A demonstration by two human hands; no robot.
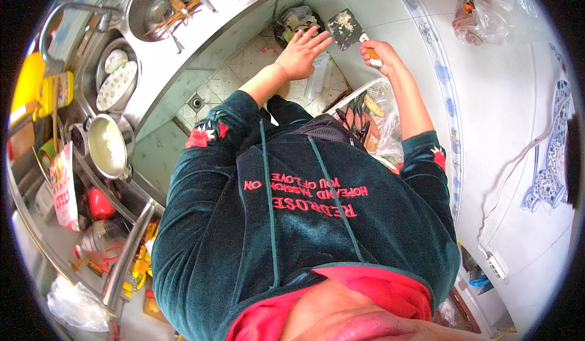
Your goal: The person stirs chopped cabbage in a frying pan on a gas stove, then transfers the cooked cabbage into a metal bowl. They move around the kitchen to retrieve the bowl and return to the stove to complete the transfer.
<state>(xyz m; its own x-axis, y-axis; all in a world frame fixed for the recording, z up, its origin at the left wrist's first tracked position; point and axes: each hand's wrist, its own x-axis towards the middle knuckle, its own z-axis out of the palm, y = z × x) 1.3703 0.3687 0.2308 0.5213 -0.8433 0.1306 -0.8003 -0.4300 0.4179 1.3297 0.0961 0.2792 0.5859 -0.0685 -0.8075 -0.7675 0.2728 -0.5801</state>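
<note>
My right hand [380,57] grips the wooden handle of a kitchen cleaver [355,39]. Its broad dark blade lies flat and carries pale chopped bits [345,20], perhaps garlic. To the left of the blade, my left hand [300,54] is held out with its fingers spread and nothing in it. Just beyond those fingertips, low down by the wall, stands a dark bin [278,29] with pale green vegetable scraps [297,17] in it. My left fingers partly overlap the bin in the view.
Left, a steel counter [157,62] holds sinks with bowls [116,87], chopsticks [180,19] and a pan [107,147]. A white basket [352,95] of vegetables stands below my right forearm. A plastic bag [496,14] lies at upper right; a white cable [512,167] runs along the wall.
</note>
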